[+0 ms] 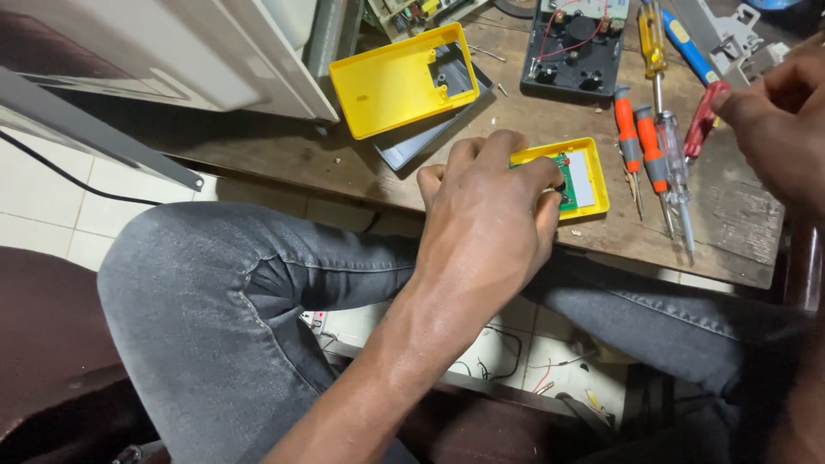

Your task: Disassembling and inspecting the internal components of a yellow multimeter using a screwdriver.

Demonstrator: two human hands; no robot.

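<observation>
under left hand (485, 219), yellow meter half (584, 176)

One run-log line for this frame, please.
left hand: grips yellow meter half | right hand: at red-handled screwdriver | wooden bench

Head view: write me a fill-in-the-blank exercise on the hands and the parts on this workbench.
1. The left hand rests on a small ____ case half that holds a green circuit board.
2. The right hand reaches toward the tool with the ____ handle.
3. Two screwdrivers with ____ grips lie side by side, right of the small case half.
4. The larger yellow cover lies on top of a ____ tray.

Missing words: yellow; red; orange; grey
</observation>
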